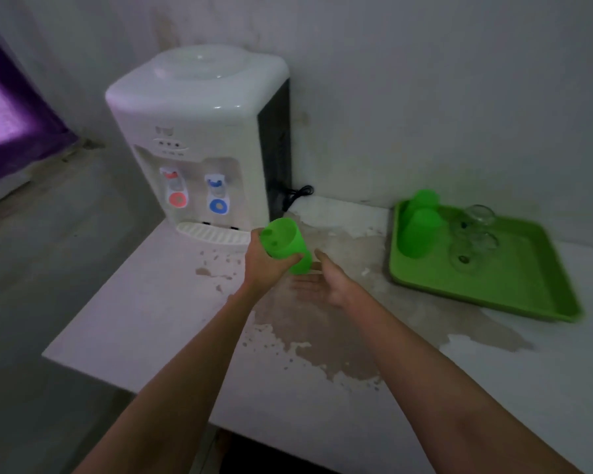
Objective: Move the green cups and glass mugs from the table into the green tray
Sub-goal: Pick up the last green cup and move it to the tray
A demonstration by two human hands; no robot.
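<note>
My left hand [264, 268] grips a green cup [288, 246], held tilted above the table just in front of the water dispenser. My right hand [326, 282] is open beside it, palm turned toward the cup, fingers just under its lower end. The green tray [514, 285] lies at the right of the table. In its far left corner stand two green cups [420, 230]. Beside them in the tray are glass mugs [473, 237], blurred, so their exact number is hard to tell.
A white water dispenser [206, 145] with red and blue taps stands at the table's back left corner, its black cord [297, 195] lying behind. The white table top [172, 319] is worn and stained. A wall runs behind; a purple curtain [11, 114] hangs at far left.
</note>
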